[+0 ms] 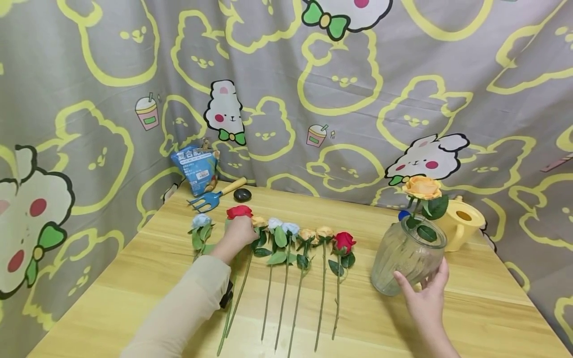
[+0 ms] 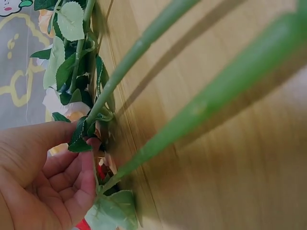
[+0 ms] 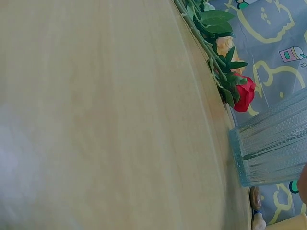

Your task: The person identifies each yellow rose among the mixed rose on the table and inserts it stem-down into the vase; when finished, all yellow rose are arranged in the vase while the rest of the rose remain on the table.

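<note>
My left hand (image 1: 239, 232) is over the left part of a row of artificial roses, thumb and fingers pinching a rose stem (image 2: 108, 91) among its dark leaves. An orange rose (image 1: 258, 222) shows just right of these fingers, and a red rose (image 1: 239, 212) is partly hidden behind them. My right hand (image 1: 427, 293) grips a ribbed glass vase (image 1: 403, 258) low on its side; the vase leans to the right. One orange rose (image 1: 422, 188) stands in the vase, its head above the rim. In the right wrist view the vase's base (image 3: 238, 158) is near the tabletop.
More roses lie side by side, from a pale blue one (image 1: 201, 220) to a red one (image 1: 344, 242). Behind are a blue fertilizer bag (image 1: 197, 169), a small hand fork (image 1: 210, 200) and a black stone (image 1: 242, 195). A yellow watering can (image 1: 461, 223) stands behind the vase. Patterned curtains border the table.
</note>
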Action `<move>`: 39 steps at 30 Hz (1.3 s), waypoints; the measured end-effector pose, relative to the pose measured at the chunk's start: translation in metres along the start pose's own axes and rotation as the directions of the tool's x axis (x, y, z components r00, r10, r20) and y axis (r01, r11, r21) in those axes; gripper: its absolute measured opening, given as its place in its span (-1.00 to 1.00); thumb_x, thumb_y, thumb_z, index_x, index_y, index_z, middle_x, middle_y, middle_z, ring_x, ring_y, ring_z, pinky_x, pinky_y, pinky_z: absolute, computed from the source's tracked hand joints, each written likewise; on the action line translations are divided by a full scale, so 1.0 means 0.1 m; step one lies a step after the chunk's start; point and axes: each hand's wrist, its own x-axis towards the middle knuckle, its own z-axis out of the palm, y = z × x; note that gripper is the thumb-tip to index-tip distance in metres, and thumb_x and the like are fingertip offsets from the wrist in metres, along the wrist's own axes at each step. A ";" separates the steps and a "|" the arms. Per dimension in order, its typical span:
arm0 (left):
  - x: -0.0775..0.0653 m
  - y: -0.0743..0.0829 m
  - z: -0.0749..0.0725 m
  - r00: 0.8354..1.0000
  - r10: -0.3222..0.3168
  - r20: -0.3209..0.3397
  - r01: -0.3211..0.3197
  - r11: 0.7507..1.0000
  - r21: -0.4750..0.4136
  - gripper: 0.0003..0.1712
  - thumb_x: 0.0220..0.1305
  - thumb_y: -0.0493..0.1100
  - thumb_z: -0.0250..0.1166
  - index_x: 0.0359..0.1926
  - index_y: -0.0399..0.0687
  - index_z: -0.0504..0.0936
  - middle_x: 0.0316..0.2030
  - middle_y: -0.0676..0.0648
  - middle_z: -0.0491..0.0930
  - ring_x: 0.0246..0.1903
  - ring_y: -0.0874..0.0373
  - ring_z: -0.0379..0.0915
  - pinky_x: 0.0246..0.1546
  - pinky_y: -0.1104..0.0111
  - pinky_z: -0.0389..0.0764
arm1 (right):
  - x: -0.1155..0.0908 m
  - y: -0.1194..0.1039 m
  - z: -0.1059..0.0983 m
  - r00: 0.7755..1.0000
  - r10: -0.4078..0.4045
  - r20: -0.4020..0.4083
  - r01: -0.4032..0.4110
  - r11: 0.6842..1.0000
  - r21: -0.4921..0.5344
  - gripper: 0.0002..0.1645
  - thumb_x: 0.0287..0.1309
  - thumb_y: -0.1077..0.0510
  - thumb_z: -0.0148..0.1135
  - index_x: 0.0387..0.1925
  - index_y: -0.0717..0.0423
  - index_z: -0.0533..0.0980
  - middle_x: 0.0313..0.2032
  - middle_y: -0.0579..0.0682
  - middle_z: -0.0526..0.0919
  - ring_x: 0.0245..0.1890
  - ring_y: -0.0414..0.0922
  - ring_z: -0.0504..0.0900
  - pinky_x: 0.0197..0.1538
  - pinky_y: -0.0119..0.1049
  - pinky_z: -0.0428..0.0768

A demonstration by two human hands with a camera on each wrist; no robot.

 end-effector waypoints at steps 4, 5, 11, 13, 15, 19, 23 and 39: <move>0.00 0.00 0.00 0.999 -0.029 0.014 0.029 1.000 -0.002 -0.65 -0.10 -0.23 0.31 -0.81 -0.06 0.32 -0.80 0.04 0.27 -0.74 0.16 0.20 -0.69 0.39 0.29 | -0.01 0.00 0.01 1.000 0.001 0.004 -0.001 1.000 0.010 0.22 -0.19 0.51 0.31 0.35 -0.16 -0.17 0.28 0.10 0.09 0.28 -0.17 0.09 0.17 -0.54 0.13; 0.01 0.00 0.00 0.999 -0.032 0.018 0.032 0.999 -0.005 -0.64 -0.10 -0.23 0.31 -0.81 -0.06 0.32 -0.79 0.04 0.27 -0.74 0.17 0.20 -0.70 0.39 0.29 | -0.01 0.00 0.01 1.000 0.001 0.003 -0.001 1.000 0.014 0.22 -0.19 0.52 0.30 0.35 -0.16 -0.17 0.29 0.11 0.09 0.28 -0.17 0.09 0.18 -0.54 0.13; 0.04 0.00 -0.03 1.000 -0.023 0.003 0.023 0.998 -0.051 -0.55 -0.07 -0.19 0.33 -0.87 -0.02 0.26 -0.86 0.08 0.16 -0.78 0.21 0.13 -0.71 0.41 0.25 | -0.01 0.01 0.02 1.000 0.007 -0.001 -0.007 1.000 0.018 0.21 -0.18 0.51 0.30 0.35 -0.16 -0.17 0.28 0.11 0.08 0.28 -0.18 0.08 0.18 -0.54 0.12; 0.05 0.00 -0.08 1.000 -0.013 -0.020 0.012 0.996 -0.083 -0.53 -0.06 -0.18 0.34 -0.89 -0.02 0.27 -0.88 0.09 0.16 -0.79 0.21 0.12 -0.70 0.41 0.24 | -0.01 0.01 0.02 1.000 0.011 -0.002 -0.011 1.000 0.015 0.21 -0.18 0.51 0.30 0.35 -0.16 -0.17 0.29 0.11 0.08 0.28 -0.18 0.08 0.18 -0.54 0.12; 0.05 0.01 -0.14 0.999 -0.016 -0.034 0.011 0.992 -0.127 -0.51 -0.03 -0.16 0.35 -0.90 -0.02 0.28 -0.89 0.09 0.18 -0.80 0.22 0.12 -0.67 0.40 0.25 | -0.02 0.01 0.02 1.000 0.014 -0.002 -0.014 1.000 0.015 0.21 -0.18 0.51 0.30 0.35 -0.15 -0.18 0.29 0.11 0.07 0.28 -0.18 0.08 0.18 -0.54 0.11; 0.05 0.05 -0.31 0.999 -0.013 -0.051 0.001 0.974 -0.225 -0.53 0.05 -0.12 0.32 -0.87 -0.04 0.35 -0.88 0.05 0.27 -0.81 0.21 0.15 -0.61 0.38 0.28 | -0.02 0.01 0.01 1.000 0.026 0.001 -0.026 1.000 0.007 0.22 -0.17 0.49 0.31 0.35 -0.16 -0.19 0.29 0.10 0.06 0.27 -0.18 0.09 0.18 -0.53 0.13; 0.03 0.10 -0.51 0.998 -0.026 -0.063 0.006 0.954 -0.300 -0.61 0.10 -0.07 0.29 -0.78 -0.06 0.46 -0.82 0.04 0.38 -0.78 0.22 0.22 -0.61 0.38 0.31 | -0.02 -0.01 0.00 1.000 0.030 0.001 -0.030 1.000 -0.001 0.22 -0.17 0.49 0.31 0.34 -0.17 -0.19 0.28 0.09 0.08 0.25 -0.18 0.11 0.17 -0.53 0.16; -0.20 0.79 -1.13 0.926 0.186 -0.328 -0.351 0.740 -0.573 -0.80 0.06 -0.03 0.34 -0.47 -0.08 0.66 -0.58 0.03 0.59 -0.59 0.14 0.40 -0.59 0.35 0.38 | -0.01 -0.02 0.00 1.000 0.007 0.010 -0.007 1.000 0.000 0.22 -0.18 0.51 0.31 0.34 -0.15 -0.18 0.27 0.07 0.07 0.26 -0.18 0.11 0.17 -0.53 0.16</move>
